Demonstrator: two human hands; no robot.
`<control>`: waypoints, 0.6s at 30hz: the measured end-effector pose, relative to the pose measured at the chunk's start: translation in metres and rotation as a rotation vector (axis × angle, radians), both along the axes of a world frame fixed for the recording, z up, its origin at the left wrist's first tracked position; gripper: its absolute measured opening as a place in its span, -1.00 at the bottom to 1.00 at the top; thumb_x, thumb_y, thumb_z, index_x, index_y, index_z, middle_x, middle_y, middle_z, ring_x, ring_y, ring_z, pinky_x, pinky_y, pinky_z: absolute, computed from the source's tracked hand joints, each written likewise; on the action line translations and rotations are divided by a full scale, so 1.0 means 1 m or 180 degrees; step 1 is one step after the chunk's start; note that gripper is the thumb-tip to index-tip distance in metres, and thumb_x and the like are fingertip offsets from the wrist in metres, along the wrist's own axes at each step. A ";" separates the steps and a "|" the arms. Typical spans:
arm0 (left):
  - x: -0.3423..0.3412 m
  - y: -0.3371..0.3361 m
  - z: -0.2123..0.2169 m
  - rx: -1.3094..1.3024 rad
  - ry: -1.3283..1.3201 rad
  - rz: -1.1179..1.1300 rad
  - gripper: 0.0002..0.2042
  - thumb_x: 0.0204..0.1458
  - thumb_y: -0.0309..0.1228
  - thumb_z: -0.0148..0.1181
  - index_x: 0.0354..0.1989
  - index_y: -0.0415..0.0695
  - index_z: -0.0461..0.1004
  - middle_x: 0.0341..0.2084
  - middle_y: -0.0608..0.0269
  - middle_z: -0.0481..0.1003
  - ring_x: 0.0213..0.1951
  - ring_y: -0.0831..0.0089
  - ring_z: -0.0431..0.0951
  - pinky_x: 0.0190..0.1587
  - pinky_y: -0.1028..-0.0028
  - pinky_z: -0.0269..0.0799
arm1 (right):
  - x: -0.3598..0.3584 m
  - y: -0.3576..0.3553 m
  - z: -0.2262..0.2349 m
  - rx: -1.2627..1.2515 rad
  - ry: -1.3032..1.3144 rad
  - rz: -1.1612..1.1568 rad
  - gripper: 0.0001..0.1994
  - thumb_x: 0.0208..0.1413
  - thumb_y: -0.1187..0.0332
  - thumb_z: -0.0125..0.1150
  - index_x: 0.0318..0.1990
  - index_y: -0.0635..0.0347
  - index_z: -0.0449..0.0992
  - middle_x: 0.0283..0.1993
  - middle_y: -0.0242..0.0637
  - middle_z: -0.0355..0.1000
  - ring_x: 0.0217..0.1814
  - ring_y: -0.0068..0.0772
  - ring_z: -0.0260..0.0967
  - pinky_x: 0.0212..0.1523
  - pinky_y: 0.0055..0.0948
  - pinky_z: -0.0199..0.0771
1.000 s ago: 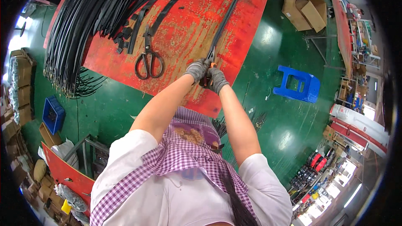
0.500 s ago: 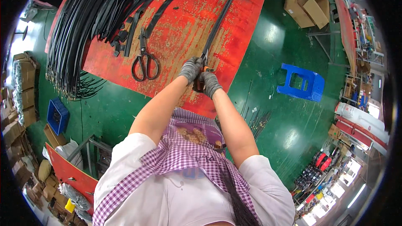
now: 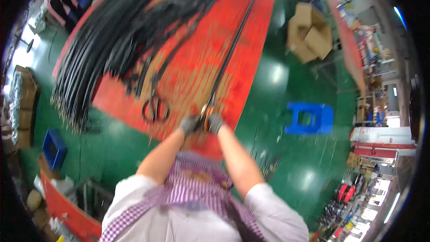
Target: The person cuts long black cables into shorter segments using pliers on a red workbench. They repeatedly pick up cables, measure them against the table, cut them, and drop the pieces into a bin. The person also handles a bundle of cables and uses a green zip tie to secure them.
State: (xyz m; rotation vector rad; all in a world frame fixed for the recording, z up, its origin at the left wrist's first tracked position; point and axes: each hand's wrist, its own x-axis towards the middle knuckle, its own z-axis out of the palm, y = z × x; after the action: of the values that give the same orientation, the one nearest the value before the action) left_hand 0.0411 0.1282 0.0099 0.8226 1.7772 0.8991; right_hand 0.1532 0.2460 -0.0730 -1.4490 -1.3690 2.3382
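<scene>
Head view, hands: your left hand [image 3: 190,124] and right hand [image 3: 215,122], both in grey gloves, sit side by side at the near edge of the red counter [image 3: 251,62].
Head view, grip: both hands appear closed around the near end of one long black strap [image 3: 233,49]; blur hides the fingers, so exactly how each grip sits cannot be told.
Head view, strap: it runs straight away from your hands along the counter to its far end, lying apart from the other stock.
Head view, small part: something orange [image 3: 207,112] shows between your hands at the strap's end; its kind cannot be told.
Head view, stock: a large bundle of black straps [image 3: 103,45] fans over the counter's left side; scissors [image 3: 154,105] lie just left of your hands.
Head view, progress: judged from the layout, one strap is in hand and the bundle appears mostly unhandled; no finished pile is distinguishable.
Head view, surroundings: a blue stool [image 3: 310,118] and cardboard boxes [image 3: 309,33] stand on the green floor [image 3: 268,152].
</scene>
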 end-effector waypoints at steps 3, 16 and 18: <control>-0.009 -0.012 -0.071 0.0004 -0.1265 0.1652 -0.76 -0.08 -0.29 -0.06 -0.32 -0.16 0.41 -0.49 0.21 0.44 -0.47 0.44 0.43 -0.39 0.47 0.33 | -0.046 -0.030 0.018 -0.0224 -0.0753 -0.0418 -0.83 -0.33 0.52 -0.09 -0.46 0.11 0.30 -0.50 -0.30 0.31 -0.57 -0.32 0.26 -0.68 -0.31 0.22; -0.074 0.042 -0.117 0.0252 0.0796 0.1206 -0.74 -0.06 -0.26 -0.12 -0.31 -0.17 0.37 -0.52 0.11 0.43 -0.50 0.36 0.40 -0.37 0.45 0.30 | -0.083 -0.040 0.143 -0.1203 -0.0431 0.0364 -0.81 -0.38 0.64 -0.13 -0.54 0.11 0.20 -0.68 -0.24 0.16 -0.77 -0.32 0.10 -0.79 -0.36 0.12; -0.024 0.074 -0.013 -0.0247 0.0358 0.0478 -0.72 -0.04 -0.21 -0.18 -0.33 -0.14 0.37 -0.53 0.07 0.41 -0.53 0.28 0.36 -0.38 0.39 0.28 | -0.036 -0.015 0.117 -0.1507 -0.0399 -0.0352 -0.86 -0.37 0.61 -0.12 -0.60 0.13 0.17 -0.70 -0.27 0.14 -0.76 -0.35 0.08 -0.75 -0.35 0.14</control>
State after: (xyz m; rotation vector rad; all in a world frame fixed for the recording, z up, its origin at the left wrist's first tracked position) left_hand 0.0167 0.2019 -0.0030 0.7092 1.9805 0.8892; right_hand 0.1175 0.2308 0.0437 -1.7555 -0.7514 2.6515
